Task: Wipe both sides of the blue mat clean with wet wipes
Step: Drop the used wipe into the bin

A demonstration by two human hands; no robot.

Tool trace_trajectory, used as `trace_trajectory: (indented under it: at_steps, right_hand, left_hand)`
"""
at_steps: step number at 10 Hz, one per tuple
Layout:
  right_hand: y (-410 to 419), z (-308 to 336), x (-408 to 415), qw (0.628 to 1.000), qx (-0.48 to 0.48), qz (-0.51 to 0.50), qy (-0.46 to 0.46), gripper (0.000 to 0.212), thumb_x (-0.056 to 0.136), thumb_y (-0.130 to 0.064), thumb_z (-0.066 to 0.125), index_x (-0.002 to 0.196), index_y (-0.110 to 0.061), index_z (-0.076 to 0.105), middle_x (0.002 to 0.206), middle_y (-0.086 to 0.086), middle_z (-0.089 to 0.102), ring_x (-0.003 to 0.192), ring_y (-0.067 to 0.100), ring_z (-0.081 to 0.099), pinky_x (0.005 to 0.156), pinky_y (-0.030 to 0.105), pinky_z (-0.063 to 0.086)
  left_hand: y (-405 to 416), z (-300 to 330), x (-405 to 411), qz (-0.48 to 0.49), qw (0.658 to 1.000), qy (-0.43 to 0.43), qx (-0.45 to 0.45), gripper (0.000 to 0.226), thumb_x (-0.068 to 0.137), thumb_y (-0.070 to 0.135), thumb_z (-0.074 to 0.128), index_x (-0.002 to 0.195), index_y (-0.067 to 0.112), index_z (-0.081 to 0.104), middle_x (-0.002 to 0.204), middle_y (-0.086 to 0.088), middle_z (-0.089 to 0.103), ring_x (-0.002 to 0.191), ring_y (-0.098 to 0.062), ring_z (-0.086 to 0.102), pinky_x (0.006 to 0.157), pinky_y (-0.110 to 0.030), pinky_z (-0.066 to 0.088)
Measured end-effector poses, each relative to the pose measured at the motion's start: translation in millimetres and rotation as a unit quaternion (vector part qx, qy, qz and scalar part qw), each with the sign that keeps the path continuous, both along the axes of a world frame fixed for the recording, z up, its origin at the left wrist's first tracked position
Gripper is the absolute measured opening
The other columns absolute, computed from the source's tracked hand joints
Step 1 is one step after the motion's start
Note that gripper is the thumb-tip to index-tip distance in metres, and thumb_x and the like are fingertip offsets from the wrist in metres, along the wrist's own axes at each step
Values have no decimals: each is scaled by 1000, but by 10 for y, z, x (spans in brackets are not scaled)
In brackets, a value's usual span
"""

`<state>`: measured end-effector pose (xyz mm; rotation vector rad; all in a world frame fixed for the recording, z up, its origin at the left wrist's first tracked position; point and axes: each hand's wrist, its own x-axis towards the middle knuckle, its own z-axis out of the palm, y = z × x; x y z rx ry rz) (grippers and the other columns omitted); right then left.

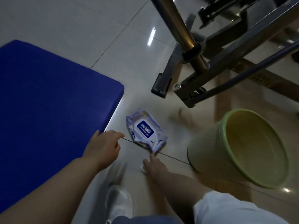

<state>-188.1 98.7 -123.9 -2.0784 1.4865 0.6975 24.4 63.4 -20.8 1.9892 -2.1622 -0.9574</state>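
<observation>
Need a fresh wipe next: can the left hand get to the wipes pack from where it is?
Probably yes: the left hand hovers at the mat edge, beside the wipes pack, only bare floor between.

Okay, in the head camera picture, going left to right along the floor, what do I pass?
blue mat → left hand → wet wipes pack → green bin. The right hand sits just below the pack, so it is left out.

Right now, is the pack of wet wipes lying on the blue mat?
No, the pack of wet wipes lies on the tiled floor beside the blue mat.
</observation>
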Motion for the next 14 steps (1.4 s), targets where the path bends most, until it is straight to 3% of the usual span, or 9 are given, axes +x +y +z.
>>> trace_trajectory:
  at_steps: [3, 5, 6, 7, 8, 9, 11, 12, 14]
  right_hand:
    - [-597, 766, 398, 975, -54, -142, -161, 28, 92, -6, 52, 117, -12, 62, 116, 13, 58, 107, 30, 54, 76, 28, 36]
    - [-833, 1898, 236, 915, -105, -260, -290, 26, 88, -15, 56, 112, -5, 60, 106, 13, 61, 105, 28, 57, 78, 28, 40]
    - [-767, 2515, -30, 878, -117, -309, -347, 34, 84, -29, 63, 112, -10, 57, 104, 9, 57, 96, 25, 58, 66, 28, 42]
    - [-678, 3033, -473, 861, -200, -295, -364, 35, 92, -34, 52, 119, -11, 55, 115, 9, 56, 97, 22, 56, 68, 30, 45]
    - [-522, 3374, -1093, 824, -309, -289, -376, 31, 96, -23, 49, 126, -17, 43, 125, 9, 49, 94, 20, 58, 73, 29, 51]
    - [-312, 3439, -1737, 805, -414, -276, -322, 43, 93, -18, 56, 130, -20, 36, 135, 6, 33, 91, 10, 47, 65, 13, 39]
    - [5, 2991, -2631, 878, -383, -240, -159, 53, 90, -23, 62, 137, -19, 38, 135, 4, 43, 112, 21, 52, 86, 28, 44]
    - [47, 2791, -2787, 896, -350, -241, -126, 51, 90, -27, 63, 134, -16, 40, 132, 5, 42, 112, 23, 53, 80, 26, 42]
    - [73, 2462, -2910, 920, -228, -296, -118, 79, 85, -46, 64, 147, -16, 25, 156, 12, 12, 134, 31, 36, 106, 38, 36]
  left_hand:
    - [-89, 222, 69, 23, 999, -7, -27, 39, 99, 15, 41, 135, 24, 52, 136, 5, 53, 123, -13, 50, 118, -42, 13]
    - [-136, 940, -75, 36, 995, -29, -91, 39, 97, 10, 42, 133, 21, 54, 136, 2, 54, 120, -17, 51, 116, -41, 12]
    - [-143, 1387, -281, 19, 990, -56, -127, 39, 97, 11, 43, 134, 21, 53, 137, 3, 53, 120, -17, 51, 116, -39, 12]
    - [-149, 1848, -565, -5, 984, -63, -166, 40, 96, 9, 43, 133, 19, 55, 136, 1, 54, 120, -19, 52, 116, -40, 13]
    - [-113, 2249, -922, -37, 974, -53, -216, 40, 92, 5, 47, 128, 17, 61, 131, -2, 59, 114, -23, 56, 110, -44, 30]
    - [-26, 2531, -1243, -71, 962, -54, -257, 38, 91, 4, 51, 125, 15, 63, 129, -4, 61, 111, -26, 58, 103, -44, 38]
    - [244, 2852, -1667, -127, 944, -60, -300, 38, 87, -2, 58, 120, 13, 66, 127, -9, 62, 110, -27, 60, 100, -43, 42]
    - [401, 2945, -1765, -140, 937, -79, -311, 38, 87, 0, 59, 121, 15, 66, 130, -7, 61, 114, -26, 59, 100, -41, 42]
    - [589, 3068, -1796, -122, 934, -90, -323, 38, 92, 6, 55, 127, 19, 62, 138, -4, 54, 125, -20, 51, 107, -35, 36]
